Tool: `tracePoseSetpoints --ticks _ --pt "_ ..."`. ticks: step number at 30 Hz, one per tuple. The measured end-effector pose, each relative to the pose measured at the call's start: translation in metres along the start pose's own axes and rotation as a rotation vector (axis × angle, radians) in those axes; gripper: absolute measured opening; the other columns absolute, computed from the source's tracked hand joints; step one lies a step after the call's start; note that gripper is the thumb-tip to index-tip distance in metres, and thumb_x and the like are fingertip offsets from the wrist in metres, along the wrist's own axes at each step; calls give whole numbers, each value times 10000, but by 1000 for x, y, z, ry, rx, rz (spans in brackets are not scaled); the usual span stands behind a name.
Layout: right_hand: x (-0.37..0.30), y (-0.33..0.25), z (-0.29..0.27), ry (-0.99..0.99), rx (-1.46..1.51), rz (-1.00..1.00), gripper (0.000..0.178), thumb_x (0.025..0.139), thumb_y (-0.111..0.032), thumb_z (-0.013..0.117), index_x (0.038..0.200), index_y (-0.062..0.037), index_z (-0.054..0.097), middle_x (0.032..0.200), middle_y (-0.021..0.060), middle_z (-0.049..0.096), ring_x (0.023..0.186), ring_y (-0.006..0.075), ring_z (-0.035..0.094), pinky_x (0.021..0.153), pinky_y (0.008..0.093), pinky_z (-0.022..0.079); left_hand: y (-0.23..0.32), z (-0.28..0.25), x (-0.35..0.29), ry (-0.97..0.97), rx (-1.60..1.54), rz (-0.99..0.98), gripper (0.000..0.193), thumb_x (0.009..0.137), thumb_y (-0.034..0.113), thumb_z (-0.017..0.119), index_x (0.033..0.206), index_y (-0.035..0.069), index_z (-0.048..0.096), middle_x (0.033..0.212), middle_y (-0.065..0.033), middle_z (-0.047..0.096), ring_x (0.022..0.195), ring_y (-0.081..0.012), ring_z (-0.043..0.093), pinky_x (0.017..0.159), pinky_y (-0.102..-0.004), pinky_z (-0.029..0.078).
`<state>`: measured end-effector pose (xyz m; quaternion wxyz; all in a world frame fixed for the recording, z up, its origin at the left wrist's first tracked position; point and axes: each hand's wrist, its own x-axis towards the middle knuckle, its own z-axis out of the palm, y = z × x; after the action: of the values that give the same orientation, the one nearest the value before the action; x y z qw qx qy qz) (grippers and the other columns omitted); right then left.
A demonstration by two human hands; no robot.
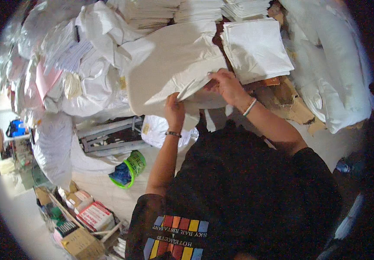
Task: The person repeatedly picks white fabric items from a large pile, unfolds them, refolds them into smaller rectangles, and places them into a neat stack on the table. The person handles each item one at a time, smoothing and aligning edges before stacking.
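A large white cloth (165,58) lies spread in front of me, its near edge hanging over the side. My left hand (175,113) is closed on that near edge, fingers and thumb pinching a fold. A little to the right and farther off, my right hand (228,86) grips the same edge, its fingertips partly hidden by the fabric. Between both hands the edge is lifted and bunched into creases. Just right of the cloth sits a stack of folded white linens (256,47), touched by neither hand.
More folded white stacks (198,11) line the back. Heaped, plastic-wrapped linens (83,52) fill the left, and big wrapped bundles (325,56) the right. Below are a metal frame (109,134), a green basket (136,164) with dark blue cloth, and cardboard boxes (83,245) at lower left.
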<state>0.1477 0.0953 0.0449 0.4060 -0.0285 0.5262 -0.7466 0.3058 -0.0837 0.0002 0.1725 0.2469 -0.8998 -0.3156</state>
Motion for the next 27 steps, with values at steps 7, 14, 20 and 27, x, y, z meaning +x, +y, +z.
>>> tracePoseSetpoints --ticks 7,14,20,27 --pt "-27 -27 10 35 -685 -679 613 792 -49 778 1340 -101 508 1392 112 469 1280 287 517 1041 442 467 26 -62 -1 132 -15 134 320 856 18 534 1152 43 653 1079 -161 662 997 -315 645 866 -375 508" --pt "-30 -28 53 -364 -1427 -1372 726 692 -125 757 1379 -252 559 1203 59 580 1167 253 568 1153 488 300 78 -69 3 -43 -403 139 403 769 91 707 1140 38 560 1039 -140 612 916 -307 646 786 -365 517" --pt "-15 -33 62 -564 -1413 -1151 528 749 -165 712 1268 -238 649 834 24 554 857 227 589 836 377 443 70 -71 -3 -28 -323 110 799 613 300 922 1206 2 475 1273 -144 550 957 -283 637 798 -362 518" --pt "-14 -42 80 -368 -1525 -1051 330 706 -238 718 1036 -218 703 756 22 615 732 244 616 750 377 427 69 -41 -18 312 -135 143 1208 634 343 889 1551 75 148 1388 -129 486 1212 -340 523 1053 -581 274"
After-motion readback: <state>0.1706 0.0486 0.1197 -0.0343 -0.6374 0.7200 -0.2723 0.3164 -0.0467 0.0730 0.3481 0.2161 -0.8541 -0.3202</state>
